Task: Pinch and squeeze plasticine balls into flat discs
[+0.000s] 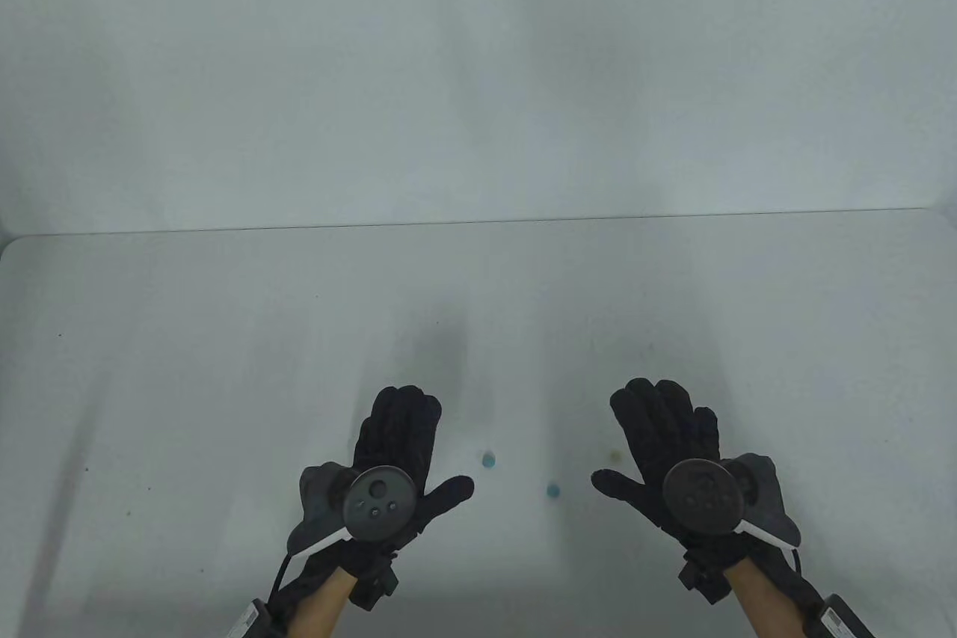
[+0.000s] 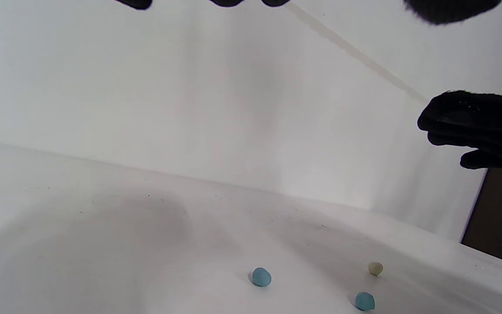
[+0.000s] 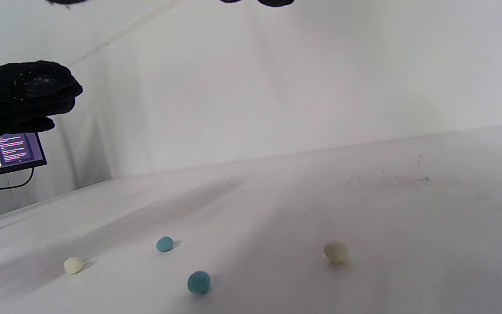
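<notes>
My left hand point(image 1: 422, 447) and right hand point(image 1: 632, 443) hover side by side over the white table point(image 1: 224, 369), fingers spread, holding nothing. Two small blue plasticine balls lie between them: the left blue ball point(image 1: 489, 459) point(image 2: 261, 277) point(image 3: 164, 244) and the right blue ball point(image 1: 553, 491) point(image 2: 364, 301) point(image 3: 198, 282). A cream ball point(image 1: 614, 455) point(image 2: 375, 268) point(image 3: 336, 251) lies just off my right index finger. A second cream ball point(image 3: 73, 265) shows only in the right wrist view, on the left hand's side. All balls look round.
A white wall point(image 1: 478, 69) rises behind the table's far edge. A monitor point(image 3: 7, 152) stands off the table's left side. My left hand point(image 3: 24, 96) shows in the right wrist view, and my right hand point(image 2: 477, 126) in the left wrist view.
</notes>
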{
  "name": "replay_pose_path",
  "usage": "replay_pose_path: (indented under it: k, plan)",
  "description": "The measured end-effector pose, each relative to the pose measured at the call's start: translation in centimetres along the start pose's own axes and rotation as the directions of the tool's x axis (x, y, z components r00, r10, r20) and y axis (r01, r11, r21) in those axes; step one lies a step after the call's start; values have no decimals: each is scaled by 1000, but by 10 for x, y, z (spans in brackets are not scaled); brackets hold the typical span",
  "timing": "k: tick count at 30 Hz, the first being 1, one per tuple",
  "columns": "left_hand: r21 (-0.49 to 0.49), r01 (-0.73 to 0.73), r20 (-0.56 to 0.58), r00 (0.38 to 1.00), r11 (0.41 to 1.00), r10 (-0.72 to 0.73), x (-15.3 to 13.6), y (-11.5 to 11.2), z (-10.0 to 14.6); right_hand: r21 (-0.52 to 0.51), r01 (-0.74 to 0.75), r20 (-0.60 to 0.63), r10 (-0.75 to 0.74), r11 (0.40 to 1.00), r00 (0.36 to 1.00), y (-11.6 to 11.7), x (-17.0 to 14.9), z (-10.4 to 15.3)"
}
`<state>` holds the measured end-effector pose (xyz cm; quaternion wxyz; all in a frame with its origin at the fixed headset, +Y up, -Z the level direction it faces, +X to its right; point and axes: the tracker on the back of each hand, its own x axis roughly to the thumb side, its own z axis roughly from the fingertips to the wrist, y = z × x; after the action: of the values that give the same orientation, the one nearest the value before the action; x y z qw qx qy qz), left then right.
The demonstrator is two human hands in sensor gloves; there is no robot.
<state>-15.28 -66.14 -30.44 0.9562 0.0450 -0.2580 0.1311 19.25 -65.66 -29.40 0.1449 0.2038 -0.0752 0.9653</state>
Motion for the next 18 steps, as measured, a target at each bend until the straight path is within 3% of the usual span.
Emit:
replay_pose_path:
  k: [18]
  plan:
    - [-6,-6,-14,1000,1000,6,-1,-3,-1,19,-18,-1,18,1000,1000,2,0,0]
